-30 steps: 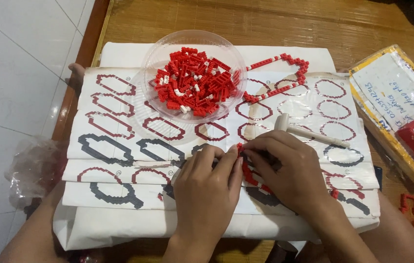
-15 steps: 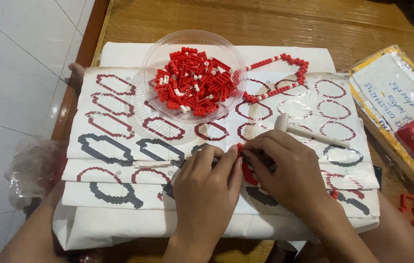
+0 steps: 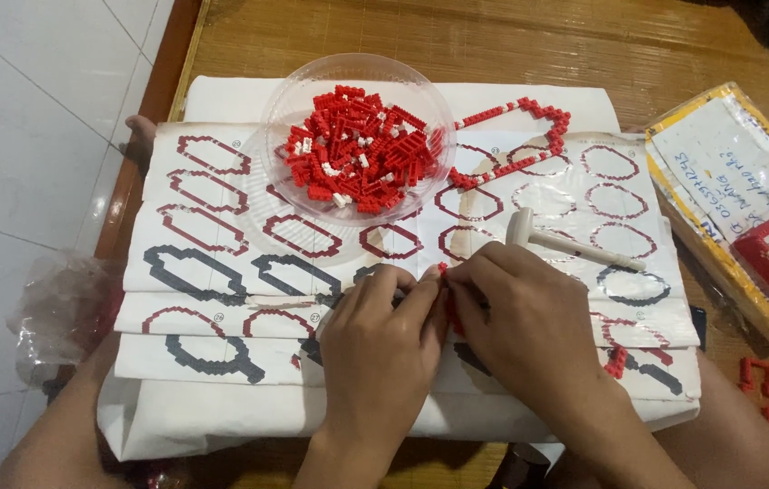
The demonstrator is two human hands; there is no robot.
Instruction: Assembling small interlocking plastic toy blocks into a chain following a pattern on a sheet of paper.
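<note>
Red brick piece (image 3: 444, 269): pinched between my two hands' fingertips, just below the clear bowl (image 3: 280, 186), over the printed sheet (image 3: 221, 226).
Left hand (image 3: 375, 349): fingers curled narrow, tips closed on the piece from its left side.
Right hand (image 3: 520, 326): fingers bent tight, gripping the same piece from its right; more red shows under my palm.
White tool (image 3: 565, 240): lying right of the bowl, just above my right hand.
Red chain loop (image 3: 529, 131): right of the bowl, well clear of my hands.

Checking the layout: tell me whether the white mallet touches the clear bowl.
Apart. The head view shows printed sheet between the white mallet and clear bowl.
</note>
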